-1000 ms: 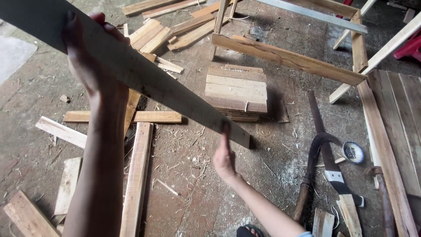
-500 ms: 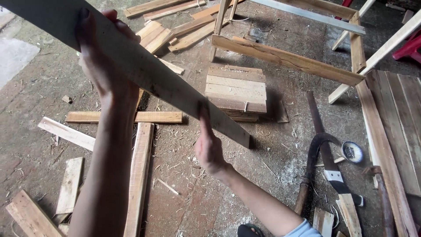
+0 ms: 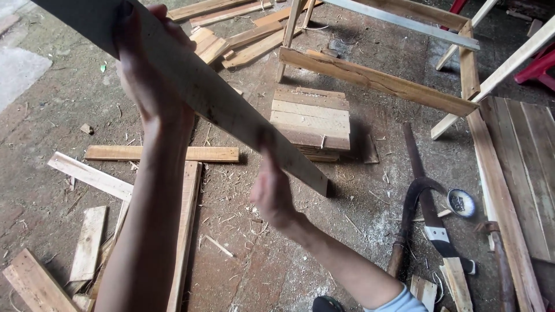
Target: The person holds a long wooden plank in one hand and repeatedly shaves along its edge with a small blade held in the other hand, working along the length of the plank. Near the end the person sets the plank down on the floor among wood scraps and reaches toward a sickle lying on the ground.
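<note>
One long plank [image 3: 219, 104] is held aloft by two hands: the left hand [image 3: 151, 75] and the right hand [image 3: 272, 190]. One stack of short boards [image 3: 312, 121] is counted on the floor. One wooden frame [image 3: 399, 52] is noted. One small round dish [image 3: 461, 202] is seen. One curved dark tool [image 3: 421, 202] is recorded. Loose offcuts are scattered about; their exact number cannot be told.

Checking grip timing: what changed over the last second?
The right hand slid up the long grey weathered plank from near its lower end toward the middle, staying on it. The left hand kept gripping the upper part. The stack of short boards didn't move.
</note>
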